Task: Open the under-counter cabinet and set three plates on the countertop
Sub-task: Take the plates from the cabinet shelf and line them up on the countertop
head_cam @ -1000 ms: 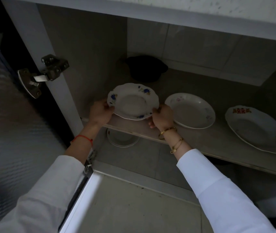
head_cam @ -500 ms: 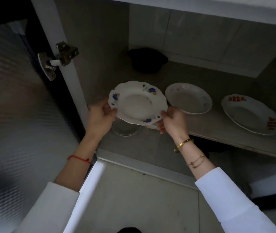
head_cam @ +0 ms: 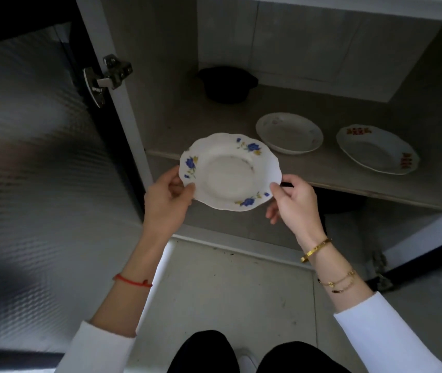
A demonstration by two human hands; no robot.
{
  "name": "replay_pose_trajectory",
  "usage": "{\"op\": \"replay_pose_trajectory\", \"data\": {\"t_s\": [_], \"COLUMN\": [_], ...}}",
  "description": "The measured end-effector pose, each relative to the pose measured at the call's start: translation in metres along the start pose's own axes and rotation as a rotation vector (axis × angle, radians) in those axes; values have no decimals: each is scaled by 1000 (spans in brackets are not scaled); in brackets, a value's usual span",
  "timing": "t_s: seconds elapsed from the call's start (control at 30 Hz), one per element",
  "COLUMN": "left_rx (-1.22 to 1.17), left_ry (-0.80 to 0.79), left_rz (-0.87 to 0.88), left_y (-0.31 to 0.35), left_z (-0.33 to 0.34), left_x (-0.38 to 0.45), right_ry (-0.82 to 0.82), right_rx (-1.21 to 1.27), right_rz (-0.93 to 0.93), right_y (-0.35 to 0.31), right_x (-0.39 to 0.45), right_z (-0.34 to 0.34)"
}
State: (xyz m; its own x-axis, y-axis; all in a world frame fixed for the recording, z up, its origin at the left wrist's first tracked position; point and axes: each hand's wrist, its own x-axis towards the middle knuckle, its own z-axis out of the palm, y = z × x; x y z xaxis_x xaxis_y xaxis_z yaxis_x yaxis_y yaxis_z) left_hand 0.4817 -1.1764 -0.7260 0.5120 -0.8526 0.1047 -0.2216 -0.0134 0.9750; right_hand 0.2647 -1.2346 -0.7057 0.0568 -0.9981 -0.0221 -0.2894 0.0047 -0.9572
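A white plate with blue flowers is held in the air just in front of the open under-counter cabinet. My left hand grips its left rim and my right hand grips its right rim. Two more plates lie on the cabinet shelf: a pale plate with faint pink marks and, to its right, a white plate with red patterns. The countertop itself is out of view.
The cabinet door with ribbed glass stands swung open at the left, its metal hinge showing. A black pot sits at the back of the shelf. A second door edge juts at the right. My knees are at the bottom.
The blue-flowered plate has been lifted off the shelf and drawn out of the cabinet toward me, held in both hands. The view has pulled back from the shelf.
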Motion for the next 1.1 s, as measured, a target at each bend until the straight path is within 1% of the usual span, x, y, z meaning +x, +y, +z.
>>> {"op": "replay_pose_trajectory", "data": {"t_s": [0.13,0.27,0.4,0.53,0.63,0.73,0.87,1.1], "left_rx": [1,-25,-27,13,30,49,63,79], "left_ry": [-15,-17,-16,14,2,-28,-17,-33], "left_rz": [4,-49,-91,-167,-229,-236,-252,-222], "left_y": [-7,-15,4,48,85,127,189,315], "left_z": [1,5,5,-4,-21,-41,-66,-104], "left_x": [-21,-34,-46,-73,-98,-125,-154,-177], "right_ry": [4,11,7,-24,-64,-101,-137,-125], "right_rx": [-14,-27,-49,-82,-94,-84,-91,-87], "right_rz": [-6,7,29,70,133,221,288,292], "right_y": [10,20,6,-32,-62,-96,-153,-268], "right_x": [-19,-31,-39,-60,-83,-111,-145,-191], "right_z": [-8,-13,-21,-39,-54,-68,-91,-133]}}
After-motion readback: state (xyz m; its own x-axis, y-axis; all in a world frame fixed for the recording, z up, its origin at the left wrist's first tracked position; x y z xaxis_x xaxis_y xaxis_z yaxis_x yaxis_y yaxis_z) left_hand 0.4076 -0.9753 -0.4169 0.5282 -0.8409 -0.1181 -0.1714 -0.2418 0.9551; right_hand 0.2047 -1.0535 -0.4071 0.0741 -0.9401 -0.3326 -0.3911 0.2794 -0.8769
